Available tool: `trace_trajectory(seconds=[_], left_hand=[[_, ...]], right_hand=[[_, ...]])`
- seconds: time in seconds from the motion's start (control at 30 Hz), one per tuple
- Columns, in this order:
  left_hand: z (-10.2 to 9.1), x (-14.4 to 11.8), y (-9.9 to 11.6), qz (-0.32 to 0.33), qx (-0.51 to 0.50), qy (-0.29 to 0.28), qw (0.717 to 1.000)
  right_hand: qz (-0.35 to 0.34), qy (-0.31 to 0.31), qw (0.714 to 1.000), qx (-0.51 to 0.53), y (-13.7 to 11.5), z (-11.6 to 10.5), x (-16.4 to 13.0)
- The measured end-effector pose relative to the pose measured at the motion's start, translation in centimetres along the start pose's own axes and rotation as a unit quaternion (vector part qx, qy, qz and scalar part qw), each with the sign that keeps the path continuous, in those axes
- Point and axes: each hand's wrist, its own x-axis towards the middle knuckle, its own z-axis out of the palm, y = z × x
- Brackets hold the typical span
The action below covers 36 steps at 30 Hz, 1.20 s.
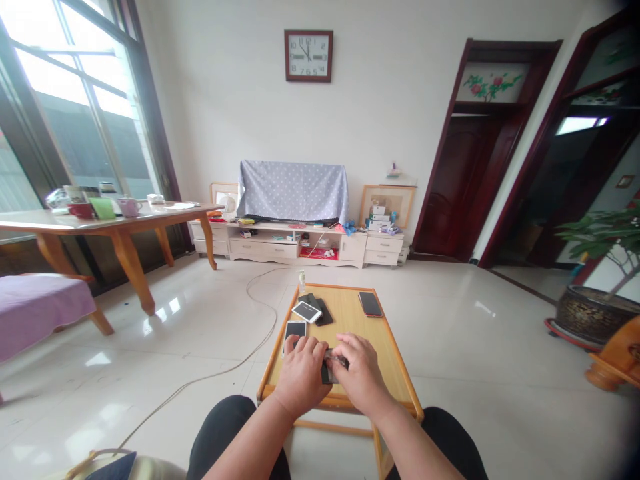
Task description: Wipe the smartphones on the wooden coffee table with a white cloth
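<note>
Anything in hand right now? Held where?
Both hands, left hand and right hand, grip a small dark flat phone-like device at its opposite ends, low over the wooden table.

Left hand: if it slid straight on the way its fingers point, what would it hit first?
The left hand points up the table; first in line looks like the dark-screened phone just past its fingertips, then the white phone. Depth is uncertain.

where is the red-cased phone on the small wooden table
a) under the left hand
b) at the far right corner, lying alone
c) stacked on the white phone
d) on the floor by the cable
b: the red-cased phone lies by itself near the far right corner of the small wooden table, apart from the white phone on the far left and from both the left hand and right hand.
</note>
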Motion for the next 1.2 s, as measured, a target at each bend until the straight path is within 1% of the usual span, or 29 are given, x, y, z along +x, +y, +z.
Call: trace_trajectory(seconds=[0.1,0.17,0.27,0.37,0.43,0.53,0.63,0.73,0.8,0.87,0.97,1.07,1.13,1.2], left_hand=[[-0.3,0.3,0.1,-0.004,-0.003,-0.004,1.0],[-0.4,0.3,0.0,-0.016,-0.002,-0.001,1.0],[-0.3,0.3,0.0,-0.022,0.001,0.004,1.0],[0.0,0.3,0.4,-0.008,-0.006,0.01,1.0],[0.0,0.3,0.7,-0.001,-0.008,0.01,1.0],[-0.3,0.3,0.3,-0.008,0.0,0.01,1.0],[-0.5,0.2,-0.1,-0.016,0.007,0.013,1.0],[-0.3,0.1,0.3,-0.01,0.0,0.015,1.0],[-0.2,0.1,0.7,-0.003,-0.007,0.014,1.0],[-0.2,0.1,0.9,-0.003,-0.006,0.012,1.0],[-0.4,0.1,0.3,-0.017,0.003,0.013,1.0],[-0.5,0.1,-0.3,-0.029,0.009,0.013,0.999],[-0.4,0.1,-0.1,-0.029,0.007,0.014,0.999],[-0.3,0.2,0.4,-0.019,0.002,0.012,1.0]], right_hand=[[0.036,0.034,0.998,-0.03,1.2,-0.7,0.8],[0.038,0.038,0.998,-0.044,1.6,-1.0,0.7],[0.016,0.023,0.999,-0.041,0.9,-0.8,-0.5],[0.008,0.019,0.999,-0.035,0.1,-0.4,-0.7],[0.025,0.032,0.998,-0.045,0.4,-0.6,-0.2],[0.046,0.045,0.996,-0.067,1.3,-1.2,0.4],[0.031,0.036,0.997,-0.064,1.2,-1.1,-0.3],[0.012,0.028,0.998,-0.046,0.1,-0.5,-0.9],[0.019,0.039,0.998,-0.045,0.0,-0.5,-0.5],[0.038,0.058,0.996,-0.055,0.5,-0.8,0.2],[0.051,0.077,0.993,-0.07,1.2,-1.4,0.2],[0.03,0.073,0.995,-0.066,0.5,-1.1,-1.1],[0.007,0.062,0.996,-0.056,-0.5,-0.7,-1.6],[0.0,0.062,0.997,-0.054,-0.9,-0.5,-1.2]])
